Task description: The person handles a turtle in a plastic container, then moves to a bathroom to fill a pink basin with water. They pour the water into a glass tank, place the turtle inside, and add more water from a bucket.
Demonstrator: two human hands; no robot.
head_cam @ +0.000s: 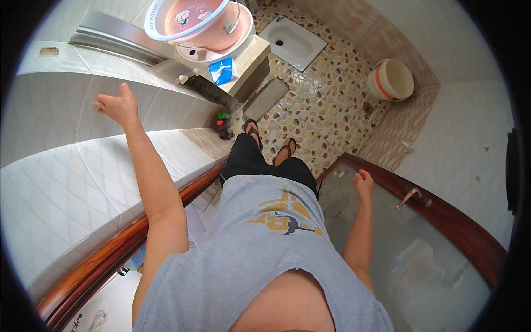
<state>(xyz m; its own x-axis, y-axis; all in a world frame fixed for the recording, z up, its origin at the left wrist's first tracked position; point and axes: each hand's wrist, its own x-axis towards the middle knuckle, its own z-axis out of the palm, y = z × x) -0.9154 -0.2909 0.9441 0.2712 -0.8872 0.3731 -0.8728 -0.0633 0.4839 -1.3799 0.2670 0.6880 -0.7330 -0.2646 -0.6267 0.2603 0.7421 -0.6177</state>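
My left hand (118,106) reaches out over the tiled wall at the left, fingers apart and nothing in it. Beyond it, a pink plastic basin with a pale blue rim (211,32) rests tilted in a white washbasin (244,40) on a stone-topped counter (249,62). A blue and white packet (222,71) lies at the counter's near corner. At the right my right hand (364,184) hangs in front of the frosted glass door (348,216), fingers partly curled, holding nothing that I can see. The door's metal lever handle (408,198) is to the right of that hand.
A white squat toilet (293,41) is set in the pebble-patterned floor (307,103). A grey block (265,99) lies below the counter, with several small bottles (224,124) near the left wall. A white bucket with an orange band (390,79) stands by the right wall. Wooden door framing (199,186) flanks me.
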